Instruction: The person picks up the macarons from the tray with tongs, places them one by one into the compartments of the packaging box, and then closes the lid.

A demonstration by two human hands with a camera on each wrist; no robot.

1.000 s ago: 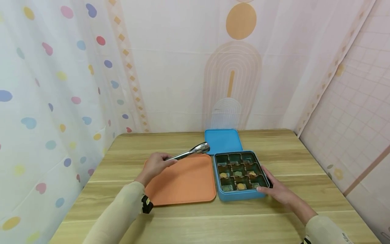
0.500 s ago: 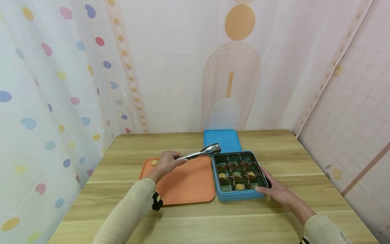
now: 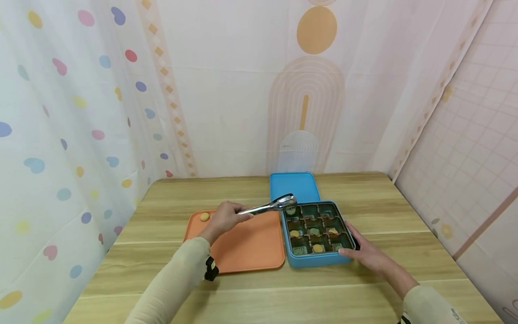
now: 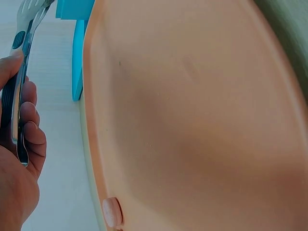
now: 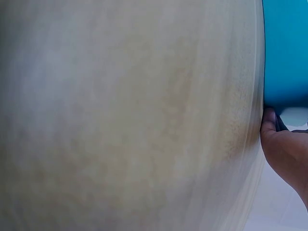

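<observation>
My left hand (image 3: pixel 226 218) grips metal tongs (image 3: pixel 263 208) by the handles, above the orange tray (image 3: pixel 251 252). The tongs' tips reach over the far-left compartment of a blue divided box (image 3: pixel 319 259), with a small greenish round piece (image 3: pixel 290 210) right at them. In the left wrist view, thumb and curled fingers (image 4: pixel 30 113) wrap the tongs' handles. My right hand (image 3: pixel 366 253) holds the box at its near right corner, thumb on the front rim and fingers along the side. Round yellow and greenish biscuit-like pieces (image 3: pixel 318 248) lie in the middle and near rows of compartments.
A round yellow biscuit (image 3: pixel 204 217) lies in the tray's far left corner. Behind the box is a flat blue lid (image 3: pixel 294 186). All stand on a wooden table (image 3: pixel 283 297) with a patterned curtain (image 3: pixel 226 90) behind it.
My left hand has moved right with the tongs, bringing their tips from above the tray to the box's far-left compartment. The biscuit on the tray has come into view. My right hand stays put.
</observation>
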